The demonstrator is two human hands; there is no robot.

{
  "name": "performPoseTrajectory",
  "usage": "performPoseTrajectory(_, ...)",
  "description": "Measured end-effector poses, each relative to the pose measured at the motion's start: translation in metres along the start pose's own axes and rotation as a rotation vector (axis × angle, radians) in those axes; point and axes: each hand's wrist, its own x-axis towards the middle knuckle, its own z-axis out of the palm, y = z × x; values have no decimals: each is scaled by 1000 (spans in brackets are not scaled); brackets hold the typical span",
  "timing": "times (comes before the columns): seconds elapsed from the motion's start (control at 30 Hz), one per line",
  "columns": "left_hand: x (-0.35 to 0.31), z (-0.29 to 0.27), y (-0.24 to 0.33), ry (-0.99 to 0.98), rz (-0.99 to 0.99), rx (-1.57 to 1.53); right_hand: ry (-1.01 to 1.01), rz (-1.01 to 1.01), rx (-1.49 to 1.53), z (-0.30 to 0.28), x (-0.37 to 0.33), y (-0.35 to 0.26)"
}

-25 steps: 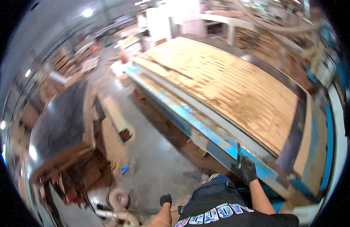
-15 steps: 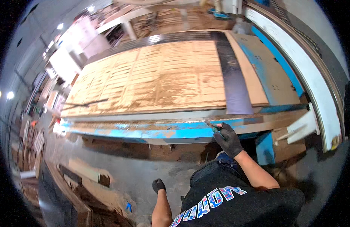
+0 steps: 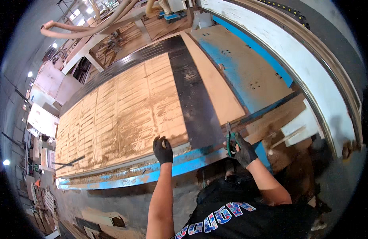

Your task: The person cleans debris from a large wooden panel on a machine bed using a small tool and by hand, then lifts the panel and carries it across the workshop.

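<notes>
Green-handled pliers [image 3: 229, 140] are gripped in my right hand [image 3: 245, 152], jaws pointing up and away from me. That hand wears a dark glove and is over the front edge of the blue-edged machine table [image 3: 200, 162], near the end of a dark sheet strip [image 3: 196, 103]. My left hand [image 3: 163, 151], gloved too, is at the front edge of a tan, dust-streaked grooved board [image 3: 128, 107]. Its fingers are curled in, with a small pale patch among them; whether that is a fingertip or a held piece does not show.
A long white gantry beam [image 3: 287, 51] crosses at the right, with a white bracket [image 3: 299, 127] below it. Two thin dark strips [image 3: 70, 163] lie crossed at the board's left corner. Hoses [image 3: 88, 32] hang at the back. Boards [image 3: 100, 217] lie on the floor at lower left.
My left hand has risen from low beside my body to the board's front edge. The view has turned and moved closer to the table's right part. The pliers stay in my right hand.
</notes>
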Motion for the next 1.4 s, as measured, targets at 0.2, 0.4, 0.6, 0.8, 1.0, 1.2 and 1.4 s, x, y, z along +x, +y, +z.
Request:
performPoseTrajectory(0.2,85,135,52,-422,244,172,101,-160,-293,-60,85,-45)
performPoseTrajectory(0.4,162,195,38,-582,497,498,93,-428,-719,-93,144,-128)
performPoseTrajectory(0.6,198,204,-3,-244,86,448,73,-790,-1207,-75,231,-177)
performPoseTrajectory(0.8,203,218,8,-379,63,463,18,-1004,-1570,-36,350,-193)
performPoseTrajectory(1.0,204,216,6,-388,62,431,116,-1164,-1867,15,452,-213)
performPoseTrajectory(1.2,203,218,7,-358,57,473,321,-1157,-2022,40,488,-223)
performPoseTrajectory(1.4,203,218,6,-369,50,438,246,-1007,-2175,36,493,-224)
